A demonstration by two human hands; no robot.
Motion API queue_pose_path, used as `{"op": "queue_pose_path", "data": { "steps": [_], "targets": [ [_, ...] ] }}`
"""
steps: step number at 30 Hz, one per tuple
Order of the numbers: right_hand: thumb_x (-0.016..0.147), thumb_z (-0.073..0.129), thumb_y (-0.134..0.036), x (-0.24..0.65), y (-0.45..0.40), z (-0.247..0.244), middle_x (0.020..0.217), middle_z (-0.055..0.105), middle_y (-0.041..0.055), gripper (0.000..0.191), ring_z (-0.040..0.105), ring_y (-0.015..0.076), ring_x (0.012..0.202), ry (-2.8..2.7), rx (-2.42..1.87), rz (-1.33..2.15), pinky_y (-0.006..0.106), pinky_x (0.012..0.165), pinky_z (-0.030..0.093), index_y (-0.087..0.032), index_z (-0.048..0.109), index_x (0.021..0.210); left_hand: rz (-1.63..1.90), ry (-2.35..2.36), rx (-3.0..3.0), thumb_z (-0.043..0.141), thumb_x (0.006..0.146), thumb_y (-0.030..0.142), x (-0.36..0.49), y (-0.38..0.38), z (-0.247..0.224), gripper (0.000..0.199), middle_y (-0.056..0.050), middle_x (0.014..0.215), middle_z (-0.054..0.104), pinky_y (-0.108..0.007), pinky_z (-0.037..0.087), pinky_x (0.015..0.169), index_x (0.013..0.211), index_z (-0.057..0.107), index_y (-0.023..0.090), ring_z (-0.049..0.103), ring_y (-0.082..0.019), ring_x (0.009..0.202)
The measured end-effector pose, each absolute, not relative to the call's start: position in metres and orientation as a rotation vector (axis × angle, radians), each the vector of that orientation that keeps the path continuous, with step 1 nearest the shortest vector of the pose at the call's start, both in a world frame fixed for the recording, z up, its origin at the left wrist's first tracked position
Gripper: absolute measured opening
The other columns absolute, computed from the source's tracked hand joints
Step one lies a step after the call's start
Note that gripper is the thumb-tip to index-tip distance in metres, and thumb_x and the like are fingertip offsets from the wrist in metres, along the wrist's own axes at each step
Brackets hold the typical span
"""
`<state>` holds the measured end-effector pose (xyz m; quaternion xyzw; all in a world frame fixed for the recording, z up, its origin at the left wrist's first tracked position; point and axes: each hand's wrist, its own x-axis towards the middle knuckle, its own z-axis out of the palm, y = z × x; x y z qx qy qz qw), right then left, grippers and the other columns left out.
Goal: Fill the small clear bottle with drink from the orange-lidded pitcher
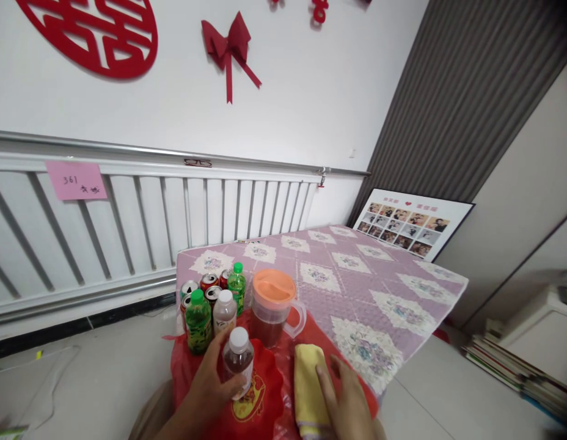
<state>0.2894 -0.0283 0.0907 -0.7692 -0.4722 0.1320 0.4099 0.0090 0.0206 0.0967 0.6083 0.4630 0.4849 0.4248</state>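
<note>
My left hand (208,379) is wrapped round a clear bottle (239,365) with a white cap and brownish liquid inside. The bottle stands nearly upright over a red plastic sheet (265,403) with a yellow print. On the right, a folded yellow cloth (307,382) lies on the red sheet. My right hand (346,400) rests at the cloth's right edge, fingers stretched and apart. Just beyond the held bottle is a second white-capped bottle (225,313). A clear pitcher (266,318) with an orange lid and dark liquid stands between and beyond my hands.
Green bottles (198,327) and several drink cans (209,281) crowd the left edge of the table. A purple floral tablecloth (318,275) covers the table. Behind it runs a white radiator (203,211). A framed photo board (409,223) leans at the far right.
</note>
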Motion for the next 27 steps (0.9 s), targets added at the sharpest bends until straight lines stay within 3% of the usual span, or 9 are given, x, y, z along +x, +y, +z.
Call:
{"op": "queue_pose_path", "data": {
  "steps": [2, 5, 7, 9, 12, 18, 27],
  "targets": [
    [0.081, 0.043, -0.063, 0.275, -0.033, 0.111, 0.092, 0.070, 0.0122, 0.048, 0.066, 0.0298, 0.087, -1.209, -1.835, 0.475, 0.039, 0.079, 0.051, -0.020, 0.061, 0.090, 1.310, 1.197, 1.469, 0.069, 0.070, 0.032, 0.002, 0.012, 0.103, 0.062, -0.011, 0.134, 0.060, -0.042, 0.042, 0.108, 0.129, 0.051, 0.021, 0.055, -0.029, 0.125],
    [0.085, 0.038, -0.068, 0.243, -0.034, 0.142, 0.061, 0.055, 0.0012, 0.049, 0.056, 0.0217, 0.062, -1.246, -1.669, 0.551, 0.031, 0.059, 0.045, -0.025, 0.049, 0.064, 1.365, 1.281, 1.352, 0.054, 0.085, 0.049, -0.006, 0.006, 0.126, 0.031, -0.005, 0.099, 0.068, -0.033, 0.052, 0.081, 0.099, 0.062, 0.022, 0.064, -0.023, 0.091],
    [0.087, 0.034, -0.069, 0.220, -0.029, 0.158, 0.057, 0.047, -0.0013, 0.052, 0.047, 0.0187, 0.056, -1.244, -1.553, 0.579, 0.029, 0.054, 0.040, -0.025, 0.040, 0.060, 1.392, 1.353, 1.319, 0.043, 0.089, 0.056, -0.008, 0.010, 0.146, 0.040, 0.001, 0.071, 0.060, -0.027, 0.047, 0.064, 0.072, 0.057, 0.023, 0.056, -0.018, 0.069],
    [0.089, 0.033, -0.069, 0.200, -0.021, 0.168, 0.057, 0.042, -0.0024, 0.052, 0.042, 0.0170, 0.055, -1.194, -1.492, 0.614, 0.028, 0.053, 0.036, -0.025, 0.037, 0.061, 1.422, 1.361, 1.351, 0.034, 0.089, 0.063, -0.008, 0.017, 0.164, 0.053, 0.003, 0.056, 0.046, -0.026, 0.039, 0.054, 0.058, 0.048, 0.023, 0.044, -0.015, 0.056],
    [0.090, 0.028, -0.070, 0.184, -0.005, 0.173, 0.056, 0.038, -0.0030, 0.055, 0.038, 0.0161, 0.053, -1.179, -1.461, 0.663, 0.029, 0.052, 0.032, -0.025, 0.035, 0.059, 1.405, 1.344, 1.417, 0.023, 0.088, 0.071, -0.004, 0.028, 0.179, 0.063, 0.004, 0.050, 0.037, -0.028, 0.033, 0.052, 0.050, 0.040, 0.024, 0.036, -0.015, 0.051],
    [0.088, 0.020, -0.075, 0.176, 0.020, 0.164, 0.051, 0.034, -0.0035, 0.062, 0.036, 0.0164, 0.051, -1.202, -1.450, 0.720, 0.030, 0.052, 0.028, -0.026, 0.031, 0.053, 1.341, 1.405, 1.384, 0.023, 0.086, 0.074, 0.007, 0.032, 0.175, 0.062, 0.005, 0.048, 0.032, -0.029, 0.031, 0.053, 0.050, 0.034, 0.026, 0.034, -0.015, 0.048],
    [0.084, 0.022, -0.081, 0.167, 0.018, 0.163, 0.051, 0.034, -0.0045, 0.064, 0.034, 0.0153, 0.050, -1.182, -1.444, 0.724, 0.030, 0.052, 0.028, -0.026, 0.032, 0.053, 1.351, 1.397, 1.344, 0.020, 0.084, 0.078, 0.014, 0.032, 0.169, 0.064, 0.004, 0.048, 0.039, -0.031, 0.035, 0.057, 0.050, 0.033, 0.026, 0.041, -0.016, 0.052]
  ]
}}
